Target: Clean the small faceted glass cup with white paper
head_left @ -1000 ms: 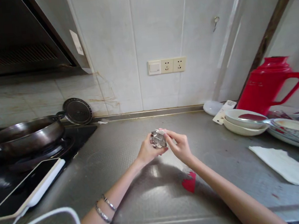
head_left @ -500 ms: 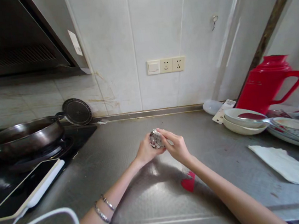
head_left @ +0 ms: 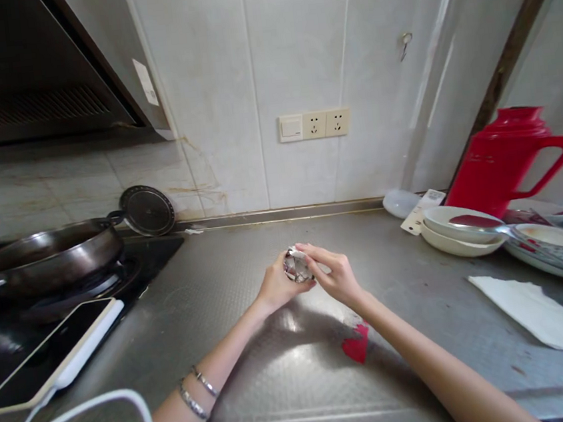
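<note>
1. One camera, worn on the person's head, is supplying the view.
2. It is looking forward and down from the near side of the metal counter (head_left: 250, 389), whose front edge is running along the bottom of the frame.
3. The left hand (head_left: 276, 284) and right hand (head_left: 337, 272) are appearing below centre, with both forearms (head_left: 235, 340) coming in from the bottom edge and stretching away from the lens.
4. The tiled wall (head_left: 294, 48) is standing farther off, facing the camera nearly square-on, its socket panel (head_left: 315, 125) sitting slightly right of the middle.
5. A wide field is taking in the range hood (head_left: 20, 70) at upper left and the red jug (head_left: 498, 168) at right.
</note>
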`<action>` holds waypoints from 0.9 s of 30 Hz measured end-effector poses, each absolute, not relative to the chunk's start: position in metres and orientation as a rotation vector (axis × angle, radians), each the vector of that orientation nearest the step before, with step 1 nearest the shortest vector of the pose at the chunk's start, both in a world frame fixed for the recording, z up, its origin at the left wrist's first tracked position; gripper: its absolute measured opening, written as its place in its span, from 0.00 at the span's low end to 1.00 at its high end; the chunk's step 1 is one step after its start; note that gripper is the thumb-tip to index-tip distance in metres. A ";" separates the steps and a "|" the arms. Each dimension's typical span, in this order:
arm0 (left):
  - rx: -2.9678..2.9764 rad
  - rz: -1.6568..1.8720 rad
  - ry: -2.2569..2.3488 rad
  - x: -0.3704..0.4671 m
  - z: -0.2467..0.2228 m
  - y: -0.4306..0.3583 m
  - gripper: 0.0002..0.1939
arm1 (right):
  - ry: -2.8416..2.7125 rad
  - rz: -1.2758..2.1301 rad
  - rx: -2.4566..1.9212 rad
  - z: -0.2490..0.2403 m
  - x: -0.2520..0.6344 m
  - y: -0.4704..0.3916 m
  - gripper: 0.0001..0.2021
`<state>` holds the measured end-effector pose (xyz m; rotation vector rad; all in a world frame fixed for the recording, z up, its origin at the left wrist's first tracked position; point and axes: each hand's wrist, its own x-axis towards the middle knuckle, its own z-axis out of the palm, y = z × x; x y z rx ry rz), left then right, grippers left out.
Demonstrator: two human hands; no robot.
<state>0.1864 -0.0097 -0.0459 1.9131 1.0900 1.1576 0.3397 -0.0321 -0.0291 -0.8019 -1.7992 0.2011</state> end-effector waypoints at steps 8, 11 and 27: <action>1.922 1.131 0.984 0.187 -0.048 -0.015 0.37 | -1.770 0.242 -0.822 -0.028 0.341 -0.030 0.14; 1.808 1.085 0.927 0.189 -0.047 -0.016 0.36 | -1.744 0.223 -0.869 -0.031 0.343 -0.028 0.14; 1.678 1.054 0.986 0.189 -0.048 -0.015 0.32 | -1.660 0.380 -0.881 -0.032 0.343 -0.025 0.13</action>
